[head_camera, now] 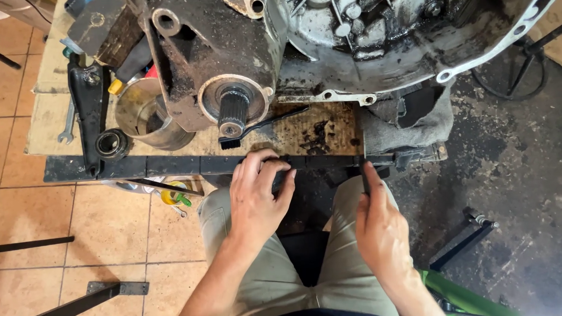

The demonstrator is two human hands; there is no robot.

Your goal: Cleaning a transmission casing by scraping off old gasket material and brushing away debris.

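Tiled workshop floor (pixel 21 150) under me, oily patch off to the gearbox's right. I'm sitting at the table (pixel 167 164), its dark front rail right below the gearbox housing (pixel 352 41). My left hand (pixel 254 194) is curling over that rail, just below the splined shaft (pixel 233 112), grip clenched on the rail edge. My right hand (pixel 379 226) is pinching a thin dark tool (pixel 365 176), tip touching the rail below the housing's lower flange. Reading this as scraping or prying at the rail; next move is calling for steady tip pressure. A small black brush (pixel 254 129) is lying beside the shaft. Tool's tip is too thin to identify; housing top is cut off.
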